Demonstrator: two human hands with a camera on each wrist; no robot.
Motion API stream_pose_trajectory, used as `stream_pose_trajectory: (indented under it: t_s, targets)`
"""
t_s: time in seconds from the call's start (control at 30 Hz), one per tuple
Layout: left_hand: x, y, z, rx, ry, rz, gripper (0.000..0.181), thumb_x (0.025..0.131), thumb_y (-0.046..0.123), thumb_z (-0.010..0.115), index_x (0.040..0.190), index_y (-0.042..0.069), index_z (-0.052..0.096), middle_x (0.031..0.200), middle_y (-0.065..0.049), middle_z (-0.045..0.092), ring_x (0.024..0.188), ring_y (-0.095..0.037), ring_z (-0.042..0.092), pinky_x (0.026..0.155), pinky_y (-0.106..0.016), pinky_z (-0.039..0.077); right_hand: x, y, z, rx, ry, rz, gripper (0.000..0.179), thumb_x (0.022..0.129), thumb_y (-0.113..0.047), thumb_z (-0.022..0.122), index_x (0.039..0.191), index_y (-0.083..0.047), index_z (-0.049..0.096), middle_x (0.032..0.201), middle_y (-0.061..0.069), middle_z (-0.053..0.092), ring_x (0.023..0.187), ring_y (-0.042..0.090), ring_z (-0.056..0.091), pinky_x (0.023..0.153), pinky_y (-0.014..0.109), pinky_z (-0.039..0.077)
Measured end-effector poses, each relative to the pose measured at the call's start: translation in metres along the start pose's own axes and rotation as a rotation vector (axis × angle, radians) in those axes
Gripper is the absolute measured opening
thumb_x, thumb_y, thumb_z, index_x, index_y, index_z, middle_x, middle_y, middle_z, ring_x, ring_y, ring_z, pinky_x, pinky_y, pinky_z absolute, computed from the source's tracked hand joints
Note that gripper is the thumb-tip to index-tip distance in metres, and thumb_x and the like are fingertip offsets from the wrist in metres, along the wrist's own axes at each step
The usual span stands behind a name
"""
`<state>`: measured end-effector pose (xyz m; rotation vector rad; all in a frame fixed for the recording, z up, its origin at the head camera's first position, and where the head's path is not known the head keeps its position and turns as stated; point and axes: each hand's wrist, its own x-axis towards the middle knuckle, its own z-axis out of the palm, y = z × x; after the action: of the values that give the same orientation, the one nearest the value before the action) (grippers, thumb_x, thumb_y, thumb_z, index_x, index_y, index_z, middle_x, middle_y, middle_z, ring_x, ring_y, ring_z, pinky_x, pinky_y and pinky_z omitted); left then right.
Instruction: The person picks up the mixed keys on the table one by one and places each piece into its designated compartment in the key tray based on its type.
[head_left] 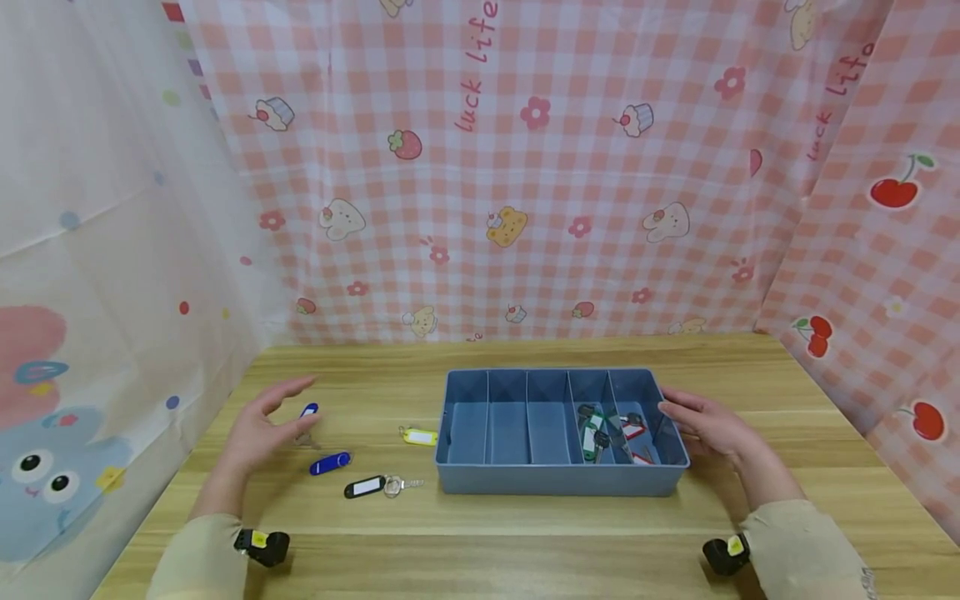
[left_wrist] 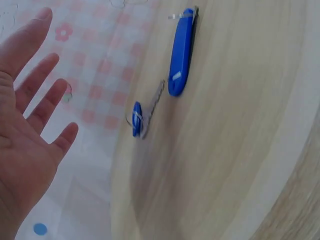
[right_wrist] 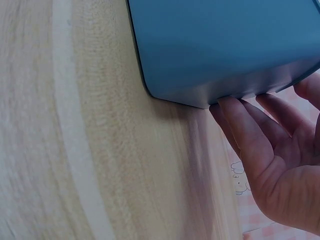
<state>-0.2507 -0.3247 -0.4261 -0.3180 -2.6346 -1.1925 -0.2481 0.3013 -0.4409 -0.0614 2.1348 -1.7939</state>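
My left hand [head_left: 258, 425] hovers with spread, relaxed fingers over the left of the table, holding nothing. Close by it lies a blue-tagged key [left_wrist: 153, 110], partly hidden by the hand in the head view. A second blue key tag [head_left: 330, 463] is nearer the front. To its right are a black-tagged key [head_left: 364, 487] and a yellow key tag [head_left: 418, 437]. My right hand [head_left: 712, 427] touches the right end of a blue-grey divided box [head_left: 562, 481], its fingers fairly straight along the outer wall. Green-tagged keys [head_left: 590, 437] and red-tagged keys [head_left: 633, 431] occupy its two rightmost compartments.
The box stands on a wood-grain table [head_left: 480, 550], with thin dividers between its compartments. A pink checked cloth [head_left: 525, 167] hangs behind the table, and printed sheets flank both sides. Each wrist wears a small black camera [head_left: 270, 547].
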Motion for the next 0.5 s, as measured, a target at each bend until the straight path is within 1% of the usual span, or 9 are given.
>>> stream_pose_trajectory:
  t_s: [0.1, 0.2, 0.37, 0.5]
  targets:
    - [0.0, -0.006, -0.002, -0.017, -0.012, -0.025, 0.058, 0.09, 0.023, 0.075, 0.139, 0.001, 0.054, 0.143, -0.022, 0.049, 0.128, -0.041, 0.043, 0.106, -0.064, 0.028, 0.0, -0.001, 0.001, 0.003, 0.006, 0.008, 0.071, 0.105, -0.029, 0.051, 0.154, 0.005, 0.013, 0.148, 0.032, 0.035, 0.107, 0.009, 0.062, 0.086, 0.034, 0.054]
    - [-0.001, -0.01, -0.003, -0.03, -0.021, -0.034, 0.056, 0.091, 0.018, 0.074, 0.139, 0.001, 0.053, 0.142, -0.022, 0.05, 0.127, -0.04, 0.043, 0.106, -0.064, 0.028, -0.001, -0.002, 0.001, 0.006, 0.006, 0.009, 0.072, 0.104, -0.029, 0.052, 0.154, 0.005, 0.013, 0.148, 0.032, 0.034, 0.107, 0.009, 0.061, 0.086, 0.034, 0.054]
    - [-0.002, -0.015, -0.005, -0.04, -0.032, -0.056, 0.055, 0.091, 0.015, 0.074, 0.139, -0.001, 0.053, 0.141, -0.025, 0.05, 0.127, -0.042, 0.043, 0.105, -0.065, 0.028, -0.001, -0.002, 0.001, 0.002, -0.002, -0.004, 0.072, 0.105, -0.029, 0.051, 0.154, 0.006, 0.013, 0.149, 0.033, 0.033, 0.108, 0.01, 0.061, 0.087, 0.034, 0.054]
    - [-0.002, -0.02, -0.006, -0.048, -0.043, -0.081, 0.053, 0.091, 0.015, 0.073, 0.137, -0.003, 0.054, 0.141, -0.026, 0.05, 0.127, -0.045, 0.043, 0.105, -0.066, 0.028, -0.001, -0.002, 0.001, -0.007, 0.009, 0.007, 0.072, 0.104, -0.029, 0.052, 0.154, 0.005, 0.014, 0.149, 0.033, 0.033, 0.108, 0.009, 0.06, 0.087, 0.034, 0.054]
